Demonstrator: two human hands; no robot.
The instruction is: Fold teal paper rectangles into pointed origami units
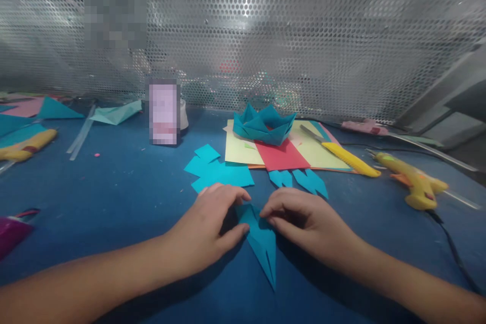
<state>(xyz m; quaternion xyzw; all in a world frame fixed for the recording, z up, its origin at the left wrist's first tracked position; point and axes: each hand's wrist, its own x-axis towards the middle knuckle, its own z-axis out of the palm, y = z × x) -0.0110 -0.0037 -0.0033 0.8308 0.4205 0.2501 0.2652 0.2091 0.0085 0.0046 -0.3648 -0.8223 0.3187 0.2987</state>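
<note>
A folded blue paper piece [262,245] with a long point toward me lies on the table between my hands. My left hand [212,220] curves round its left side, thumb pressed on the edge and fingertips at the top. At the upper right edge, my right hand [306,220] pinches the paper between thumb and fingers. Just beyond my hands are small folded blue pieces [310,182] and several flat blue paper squares [224,174]. Farther back, a pointed blue paper form [266,126], like a crown or open flower, rests on a stack of sheets.
Coloured paper sheets [237,149] with a red piece [283,156] lie ahead, a yellow utility knife [351,159] across them. A yellow glue gun [413,177] with its cord is at right, another glue gun [30,146] at left. A phone [164,114] stands before the perforated metal panel [243,25].
</note>
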